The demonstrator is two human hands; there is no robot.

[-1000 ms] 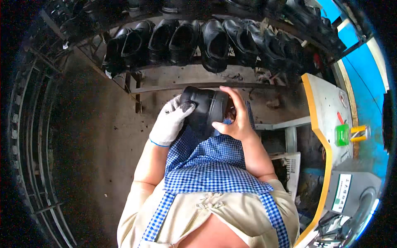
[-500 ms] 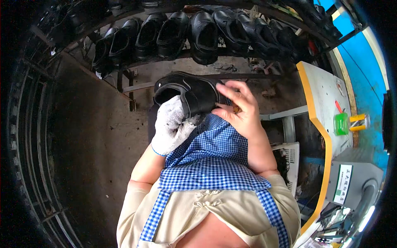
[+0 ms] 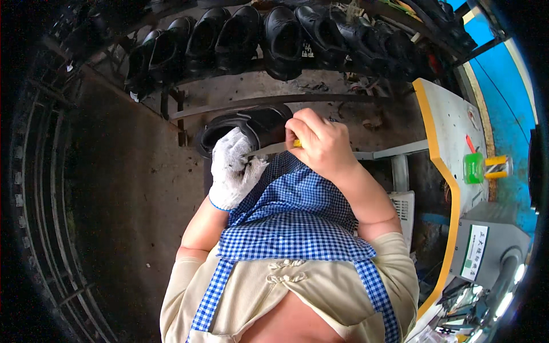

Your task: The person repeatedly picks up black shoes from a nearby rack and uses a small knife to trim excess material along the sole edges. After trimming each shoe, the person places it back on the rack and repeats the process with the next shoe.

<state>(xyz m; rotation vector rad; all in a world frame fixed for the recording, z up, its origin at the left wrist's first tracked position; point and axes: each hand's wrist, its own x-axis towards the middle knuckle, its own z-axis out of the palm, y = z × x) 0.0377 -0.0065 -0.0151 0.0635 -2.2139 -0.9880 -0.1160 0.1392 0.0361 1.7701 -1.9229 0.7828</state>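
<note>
A black shoe (image 3: 266,123) is tilted over my lap, its opening toward the left and its toe end toward the right. My left hand (image 3: 233,171), in a white knitted glove with dark smudges, is closed on the shoe's near edge by the opening. In my bare right hand (image 3: 323,143), fingers wrapped round it, is a thin-bladed knife (image 3: 274,149) with a bit of yellow at the grip. Its pale blade runs left along the shoe's near side to the gloved fingers. Whether the tip touches the shoe I cannot tell.
Ahead, a rack holds a row of several black shoes (image 3: 284,43). On the right stands a white table (image 3: 452,126) with a yellow edge, bearing a green container (image 3: 473,167) and a grey machine (image 3: 492,234). Metal rack bars (image 3: 48,217) curve along the left.
My right hand has turned from loosely open fingers at the shoe's toe end to a closed grip, and the blade now shows. The shoe has shifted slightly left and tilted.
</note>
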